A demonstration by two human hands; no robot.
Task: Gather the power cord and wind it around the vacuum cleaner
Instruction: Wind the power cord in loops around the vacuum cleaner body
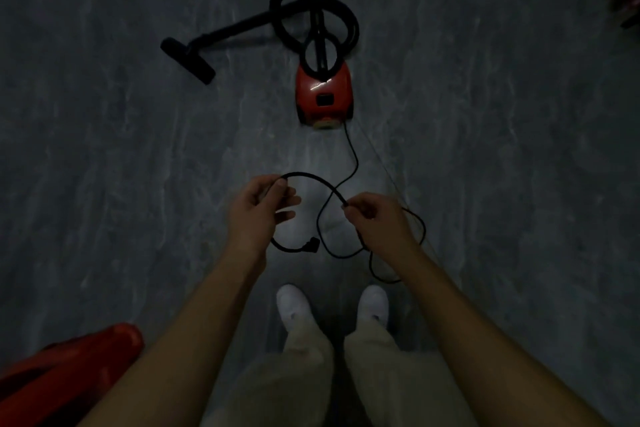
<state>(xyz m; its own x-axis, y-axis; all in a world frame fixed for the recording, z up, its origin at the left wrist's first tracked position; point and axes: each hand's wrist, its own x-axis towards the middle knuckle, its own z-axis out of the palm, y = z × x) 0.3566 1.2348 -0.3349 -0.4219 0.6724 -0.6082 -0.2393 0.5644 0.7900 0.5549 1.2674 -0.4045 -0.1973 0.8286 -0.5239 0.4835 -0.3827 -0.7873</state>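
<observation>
1. The power cord arcs between the two hands, which hold it in front of the person. The rest runs thin and slack from the near end of the vacuum cleaner and falls in loose loops ahead of the shoes.
2. The left hand pinches the cord between thumb and forefinger, with the other fingers loosely spread.
3. The right hand has its fingers curled in, gripping the cord at its fingertips.
4. The plug sits below the left hand at the end of a short curve of cord. Whether it hangs or lies on the floor cannot be told.
5. The vacuum cleaner is red and stands on the grey floor, well apart from the person.
6. Its black hose lies coiled over and behind the body. The wand reaches out to the left and ends in a floor nozzle.
7. A red object, too dim to identify, lies at the lower left edge.
</observation>
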